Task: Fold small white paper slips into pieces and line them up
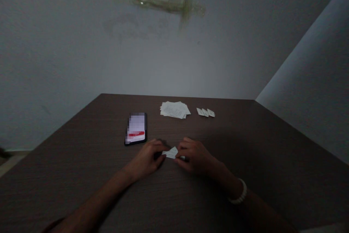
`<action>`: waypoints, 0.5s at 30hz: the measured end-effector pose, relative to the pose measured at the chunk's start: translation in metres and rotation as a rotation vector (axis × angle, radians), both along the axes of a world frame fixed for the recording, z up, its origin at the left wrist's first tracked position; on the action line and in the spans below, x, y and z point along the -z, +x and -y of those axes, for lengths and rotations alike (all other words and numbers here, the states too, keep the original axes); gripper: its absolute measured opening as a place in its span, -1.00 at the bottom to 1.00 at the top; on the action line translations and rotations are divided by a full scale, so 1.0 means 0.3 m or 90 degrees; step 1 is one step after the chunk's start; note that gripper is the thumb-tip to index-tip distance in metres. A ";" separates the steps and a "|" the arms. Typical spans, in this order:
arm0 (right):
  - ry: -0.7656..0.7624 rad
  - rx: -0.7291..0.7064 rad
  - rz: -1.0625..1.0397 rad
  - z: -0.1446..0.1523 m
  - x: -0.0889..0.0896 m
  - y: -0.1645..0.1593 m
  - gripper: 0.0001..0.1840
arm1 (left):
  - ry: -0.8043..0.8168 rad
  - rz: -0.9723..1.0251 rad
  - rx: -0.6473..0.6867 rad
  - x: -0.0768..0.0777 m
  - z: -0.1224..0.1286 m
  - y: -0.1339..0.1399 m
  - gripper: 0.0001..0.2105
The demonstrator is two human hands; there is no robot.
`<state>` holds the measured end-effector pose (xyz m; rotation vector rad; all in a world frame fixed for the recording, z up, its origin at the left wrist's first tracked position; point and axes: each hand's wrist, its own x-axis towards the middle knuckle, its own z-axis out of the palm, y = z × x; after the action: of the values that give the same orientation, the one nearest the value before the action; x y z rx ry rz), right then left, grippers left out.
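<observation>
A small piece of folded white paper (171,152) with faint printed lines lies between my hands, low over the table. My left hand (150,156) pinches its left end between thumb and fingers. On the other side, my right hand (194,155) grips the right end, and its fingers cover part of the paper. One corner of the paper points up in the middle. A phone (136,128) with a lit screen and a red patch on it rests beyond my left hand.
A loose pile of white paper sheets (175,109) sits near the table's far edge. To its right are several small folded paper pieces (205,112), overlapping in a row. The brown table (103,135) meets a grey wall (174,62) at the back.
</observation>
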<state>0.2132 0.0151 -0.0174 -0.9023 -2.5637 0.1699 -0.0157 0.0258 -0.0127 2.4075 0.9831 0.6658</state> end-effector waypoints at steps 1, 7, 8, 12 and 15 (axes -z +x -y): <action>-0.006 -0.005 -0.009 -0.003 0.005 -0.003 -0.82 | -0.006 0.003 -0.010 0.003 -0.002 0.003 -0.74; -0.002 0.003 -0.003 -0.001 0.021 -0.021 -0.80 | -0.049 0.006 -0.121 0.010 -0.010 0.007 -0.79; 0.000 0.007 0.010 0.003 0.018 -0.023 -0.78 | -0.051 0.008 -0.126 0.009 -0.011 0.007 -0.81; -0.001 0.010 0.059 0.019 -0.009 -0.028 -0.73 | -0.039 0.005 -0.132 0.007 -0.009 0.010 -0.88; 0.002 0.013 0.080 0.024 -0.025 -0.035 -0.73 | -0.015 -0.003 -0.156 0.006 -0.004 0.014 -0.91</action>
<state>0.2027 0.0078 -0.0101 -0.9652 -2.6676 0.1060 -0.0116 0.0270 -0.0146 2.2899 1.2939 0.7270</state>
